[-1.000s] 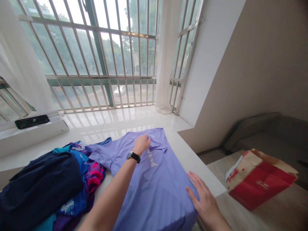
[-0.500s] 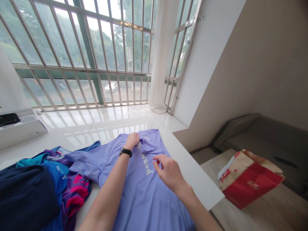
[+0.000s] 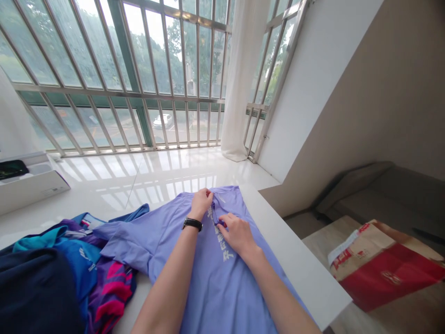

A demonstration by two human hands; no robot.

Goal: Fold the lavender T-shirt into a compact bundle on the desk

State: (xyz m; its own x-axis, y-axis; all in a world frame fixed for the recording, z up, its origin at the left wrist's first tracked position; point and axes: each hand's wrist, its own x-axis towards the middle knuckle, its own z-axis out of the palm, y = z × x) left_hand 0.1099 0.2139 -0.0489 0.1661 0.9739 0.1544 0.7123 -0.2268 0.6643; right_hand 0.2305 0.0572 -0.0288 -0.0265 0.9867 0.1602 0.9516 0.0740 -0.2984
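A lavender T-shirt [image 3: 222,290] lies spread on a white ledge [image 3: 299,260], with white lettering [image 3: 221,239] down its front. My left hand [image 3: 200,204] pinches the fabric at the collar [image 3: 218,200]. A watch [image 3: 192,224] with a black strap sits on that wrist. My right hand [image 3: 236,234] rests on the shirt just below it, its fingers gathered on a small fold beside the lettering. Part of the collar is hidden by my fingers.
A heap of blue, pink and navy clothes [image 3: 83,273] lies to the left against the shirt's sleeve. A red-and-brown paper bag [image 3: 384,264] sits on a lower wooden surface [image 3: 320,243] on the right. Barred windows [image 3: 139,69] stand beyond the glossy white sill [image 3: 139,178].
My right hand has moved from the shirt's lower right edge up to the collar area and closed on the fabric. My left hand stays near the collar. The view has swung slightly right.
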